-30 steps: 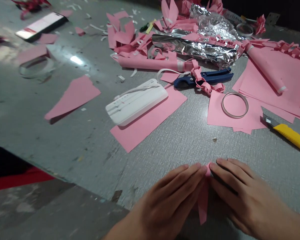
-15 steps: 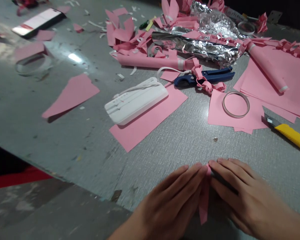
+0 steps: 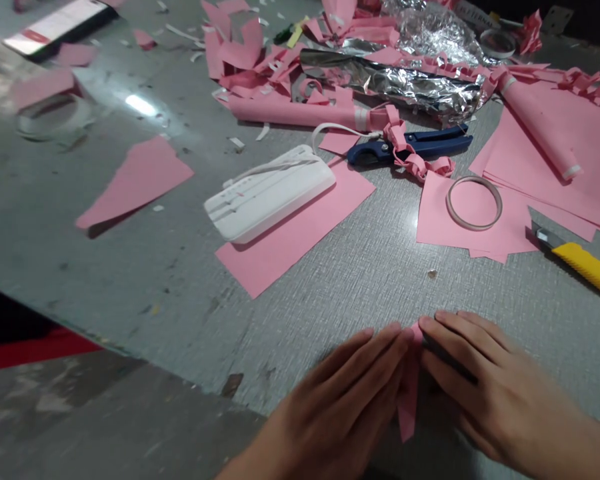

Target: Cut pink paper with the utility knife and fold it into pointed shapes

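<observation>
A narrow strip of pink paper runs between my two hands near the table's front edge, its pointed end hanging toward me. My left hand presses against it from the left, fingers together, the fingertips at the strip's upper end. From the right, my right hand meets the same upper end with its index fingertip, the other fingers lying side by side. Both thumbs are mostly hidden beneath the hands. The strip's upper part is covered by the fingertips.
Ahead lie a white power bank on a pink sheet, blue-handled scissors, a tape roll and a yellow utility knife with its blade out. Crumpled foil, pink scraps and a phone sit farther back.
The view has shifted slightly, so the tabletop things appear a little higher and the left ones farther left. Both hands keep their hold on the pink paper strip, almost unmoved.
</observation>
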### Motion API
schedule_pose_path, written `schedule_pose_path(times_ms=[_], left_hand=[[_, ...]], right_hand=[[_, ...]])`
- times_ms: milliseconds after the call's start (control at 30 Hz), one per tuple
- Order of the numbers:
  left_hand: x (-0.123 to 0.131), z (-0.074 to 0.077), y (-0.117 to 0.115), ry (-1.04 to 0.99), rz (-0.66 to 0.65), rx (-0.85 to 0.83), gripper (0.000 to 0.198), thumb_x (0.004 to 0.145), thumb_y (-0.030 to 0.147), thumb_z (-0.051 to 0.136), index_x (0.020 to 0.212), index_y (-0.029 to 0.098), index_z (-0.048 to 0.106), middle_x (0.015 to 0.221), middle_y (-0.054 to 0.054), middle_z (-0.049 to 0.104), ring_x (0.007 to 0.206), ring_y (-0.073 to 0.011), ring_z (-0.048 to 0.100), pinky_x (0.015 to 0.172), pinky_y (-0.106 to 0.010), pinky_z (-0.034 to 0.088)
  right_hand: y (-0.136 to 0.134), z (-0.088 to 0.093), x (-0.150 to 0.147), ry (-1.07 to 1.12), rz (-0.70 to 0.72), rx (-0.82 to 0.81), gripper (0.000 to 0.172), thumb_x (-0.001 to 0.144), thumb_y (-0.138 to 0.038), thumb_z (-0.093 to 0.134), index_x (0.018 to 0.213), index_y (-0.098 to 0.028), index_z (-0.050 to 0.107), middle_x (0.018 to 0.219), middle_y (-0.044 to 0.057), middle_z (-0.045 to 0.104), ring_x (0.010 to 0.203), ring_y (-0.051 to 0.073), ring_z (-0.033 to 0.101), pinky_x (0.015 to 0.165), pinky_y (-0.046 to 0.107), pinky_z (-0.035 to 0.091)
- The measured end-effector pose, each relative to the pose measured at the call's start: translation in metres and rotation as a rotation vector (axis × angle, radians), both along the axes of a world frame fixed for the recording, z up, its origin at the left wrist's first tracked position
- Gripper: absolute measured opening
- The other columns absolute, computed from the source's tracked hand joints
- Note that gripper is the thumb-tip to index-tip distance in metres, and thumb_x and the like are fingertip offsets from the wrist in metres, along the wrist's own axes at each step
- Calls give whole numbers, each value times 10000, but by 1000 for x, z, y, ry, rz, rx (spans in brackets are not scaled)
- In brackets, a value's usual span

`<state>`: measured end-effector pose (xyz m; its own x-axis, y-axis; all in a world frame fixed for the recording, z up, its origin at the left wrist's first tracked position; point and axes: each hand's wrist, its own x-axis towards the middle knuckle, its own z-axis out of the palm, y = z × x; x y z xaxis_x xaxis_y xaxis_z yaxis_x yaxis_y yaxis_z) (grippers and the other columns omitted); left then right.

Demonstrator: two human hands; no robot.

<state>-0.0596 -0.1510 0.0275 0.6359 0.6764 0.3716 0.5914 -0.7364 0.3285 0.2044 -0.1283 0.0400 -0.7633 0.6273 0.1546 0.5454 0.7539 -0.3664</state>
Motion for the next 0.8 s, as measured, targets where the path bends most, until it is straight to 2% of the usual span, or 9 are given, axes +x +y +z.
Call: schedule_pose_path(times_ms=[133,367,567,800], left_hand=[[0,1,-2,-20,9,-42,356,1163,100,443,1425,47,678,1508,-90,725,1515,-220,587,1312,-354,457],[-7,2,-10,-54,23,-147,387,1177,102,397,1468,58,649,1559,-82,689,1549,-158,549,1350,-299,394],[-9,-4,-15,-100,12,-140,374,1161,80,432,1454,49,663,1531,-102,706,1552,-177,549,1347,-318,412],[-8,-8,-19,-122,14,-126,339,1164,98,452,1378,60,713,1488,-94,736,1553,-186,546,1356,-323,400]], right_hand=[[0,-1,0,-10,8,-4,368,1161,-278,477,1396,-121,712,1531,138,676,1425,311,575,1245,490,492],[2,2,0,-21,21,0,361,1155,-229,482,1417,-110,700,1547,153,664,1450,309,565,1240,499,501],[1,3,3,-42,41,-5,403,1127,-200,523,1495,-102,656,1577,162,647,1446,334,567,1213,539,525],[1,4,2,-31,46,11,395,1123,-205,535,1477,-82,662,1557,173,650,1438,339,561,1223,526,495]])
